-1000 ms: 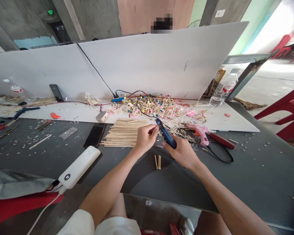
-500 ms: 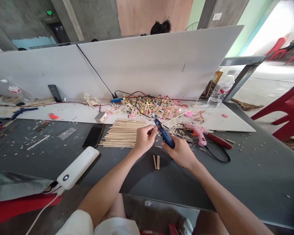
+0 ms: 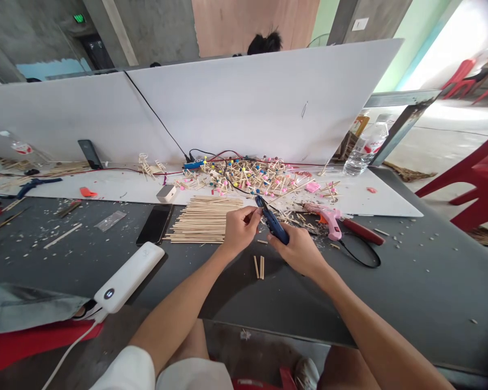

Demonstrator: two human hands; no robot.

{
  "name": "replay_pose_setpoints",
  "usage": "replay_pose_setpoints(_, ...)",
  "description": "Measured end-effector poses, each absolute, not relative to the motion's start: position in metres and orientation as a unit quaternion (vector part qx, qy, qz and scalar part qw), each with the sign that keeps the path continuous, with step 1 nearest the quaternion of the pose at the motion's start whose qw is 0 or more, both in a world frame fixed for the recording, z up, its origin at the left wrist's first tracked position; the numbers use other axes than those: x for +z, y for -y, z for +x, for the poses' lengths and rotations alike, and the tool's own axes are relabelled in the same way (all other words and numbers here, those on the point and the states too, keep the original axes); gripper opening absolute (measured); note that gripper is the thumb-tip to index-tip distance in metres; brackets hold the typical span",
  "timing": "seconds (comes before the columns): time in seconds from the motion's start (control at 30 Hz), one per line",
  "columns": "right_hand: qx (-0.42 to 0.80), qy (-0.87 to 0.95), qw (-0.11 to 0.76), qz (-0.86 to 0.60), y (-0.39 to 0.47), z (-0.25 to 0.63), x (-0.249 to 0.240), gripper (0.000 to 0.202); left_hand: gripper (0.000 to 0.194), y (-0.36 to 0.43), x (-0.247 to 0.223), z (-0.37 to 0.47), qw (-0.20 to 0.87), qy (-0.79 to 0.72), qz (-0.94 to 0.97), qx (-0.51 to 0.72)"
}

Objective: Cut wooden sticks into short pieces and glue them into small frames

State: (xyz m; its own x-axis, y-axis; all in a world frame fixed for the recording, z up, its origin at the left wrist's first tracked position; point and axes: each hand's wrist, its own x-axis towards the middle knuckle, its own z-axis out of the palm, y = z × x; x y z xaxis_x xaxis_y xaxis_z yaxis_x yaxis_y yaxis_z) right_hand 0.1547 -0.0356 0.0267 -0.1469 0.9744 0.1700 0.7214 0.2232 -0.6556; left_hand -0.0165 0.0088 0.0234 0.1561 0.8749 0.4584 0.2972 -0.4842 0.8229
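Right hand (image 3: 303,248) gripped dark-blue, long-handled pliers (image 3: 275,226); left hand (image 3: 240,228) pinched fingertips together by their head, contents unclear.

Forearms (image 3: 195,286) angled fwd & inward; L hand (image 3: 240,230) pinching, R hand (image 3: 299,248) curled in grip, near L.

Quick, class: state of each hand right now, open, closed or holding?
Left hand: closed in a pinch; any contents hidden.
Right hand: closed around the dark blue hand tool.
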Motion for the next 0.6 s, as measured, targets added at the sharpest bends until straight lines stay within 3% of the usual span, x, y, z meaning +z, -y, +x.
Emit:
replay_pose_setpoints(0.23,0.227,0.721,0.293,-0.585,0.0357,0.1548,0.027,0.023,0.044,-0.0081,0.0249,-0.0164,0.277,-0.409,0.714,0.496)
replay_pose_setpoints(0.6,0.216,0.722,0.27,-0.599,0.0362,0.154,0.0238,0.02,0.046,-0.0096,0.0216,-0.0174,0.346,-0.397,0.708,0.47)
